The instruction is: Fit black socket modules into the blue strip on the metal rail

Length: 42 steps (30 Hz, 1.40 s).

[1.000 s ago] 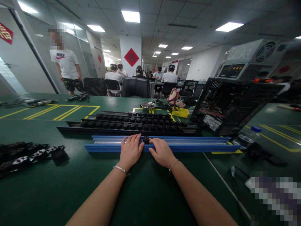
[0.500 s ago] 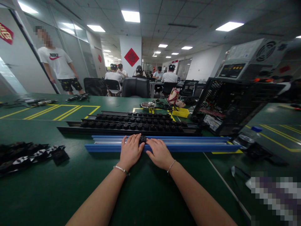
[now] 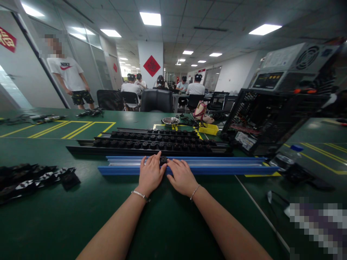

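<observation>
A blue metal channel rail point(image 3: 217, 169) lies crosswise on the green table in front of me. One small black socket-like module point(image 3: 163, 160) sits in its trough, between my hands. My left hand point(image 3: 151, 172) has its thumb and fingers around the left side of the module, the index finger raised past its top. From the right, my right hand point(image 3: 182, 177) holds the fingertips against the module, its thumb lower by the rail's front wall. The module's underside is hidden.
Behind the blue rail lie several black rails point(image 3: 151, 144) filled with black modules. More black modules point(image 3: 40, 178) lie at left. A metal bowl point(image 3: 170, 122), a yellow tray point(image 3: 208, 129), an open computer case point(image 3: 260, 119) and a bottle point(image 3: 286, 157) stand around. A person point(image 3: 67, 77) stands beyond.
The module has shifted slightly left. My left index finger has lifted, and my right hand has moved a little left with the module. The standing person has moved slightly.
</observation>
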Motion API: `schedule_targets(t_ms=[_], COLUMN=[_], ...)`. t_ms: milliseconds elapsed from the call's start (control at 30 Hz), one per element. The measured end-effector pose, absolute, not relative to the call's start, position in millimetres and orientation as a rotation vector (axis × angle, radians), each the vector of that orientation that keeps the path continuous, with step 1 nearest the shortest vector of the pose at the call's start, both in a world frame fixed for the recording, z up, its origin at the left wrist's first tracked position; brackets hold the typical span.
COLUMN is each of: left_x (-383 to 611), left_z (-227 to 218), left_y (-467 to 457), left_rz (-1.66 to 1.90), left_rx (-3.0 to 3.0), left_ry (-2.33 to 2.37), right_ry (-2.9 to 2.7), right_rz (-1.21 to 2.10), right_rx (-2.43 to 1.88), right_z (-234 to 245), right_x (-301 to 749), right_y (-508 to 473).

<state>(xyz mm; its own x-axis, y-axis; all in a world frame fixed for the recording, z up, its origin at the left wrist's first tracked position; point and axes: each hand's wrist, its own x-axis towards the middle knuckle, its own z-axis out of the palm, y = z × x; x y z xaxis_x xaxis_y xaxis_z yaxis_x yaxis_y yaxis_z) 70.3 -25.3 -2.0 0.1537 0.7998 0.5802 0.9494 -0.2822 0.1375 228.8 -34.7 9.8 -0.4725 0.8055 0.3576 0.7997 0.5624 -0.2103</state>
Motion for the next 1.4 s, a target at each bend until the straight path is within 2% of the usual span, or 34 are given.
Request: schedule_targets(t_ms=[1400], left_x=[74], left_z=[-6], left_y=[-18], left_rz=[-1.008], left_rx=[-2.070], left_ry=[-1.830], right_ry=[-2.358], right_rz=[-0.191], right_rx=[-1.312], right_z=[5], right_x=[241], right_y=[-27])
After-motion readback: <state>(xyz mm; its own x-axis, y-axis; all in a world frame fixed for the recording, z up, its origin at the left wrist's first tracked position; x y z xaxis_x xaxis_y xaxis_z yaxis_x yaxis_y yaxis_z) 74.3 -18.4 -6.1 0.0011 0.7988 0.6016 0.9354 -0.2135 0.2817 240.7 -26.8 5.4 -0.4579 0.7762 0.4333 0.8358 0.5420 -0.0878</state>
